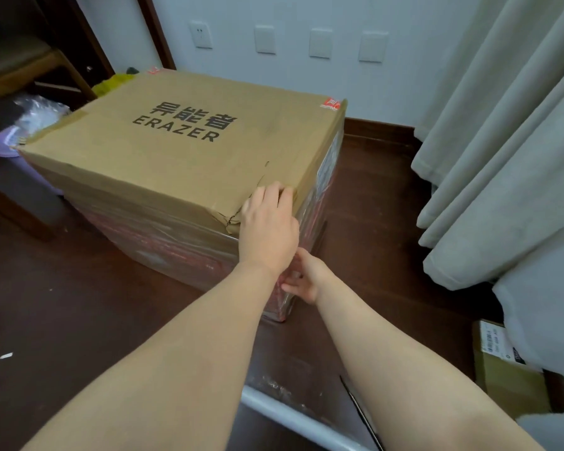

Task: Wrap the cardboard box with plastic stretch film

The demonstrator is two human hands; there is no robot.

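A lilac bin [5, 148] lined with crumpled plastic stood just left of the cardboard box [189, 135], touching or nearly touching its far left corner. The box sat on the dark wooden floor [62, 288], its top printed ERAZER and bare of wrap. Clear stretch film [163, 236] clung around the box's lower sides. The left hand [269, 222] lay flat over the box's near right top corner, fingers together and curled slightly onto the torn edge. Just below it, the right hand [303, 278] pressed against the film at the box's near vertical corner, fingers loosely bent; whether it pinched anything could not be told. Pale curtains [502, 141] hung right of the box.
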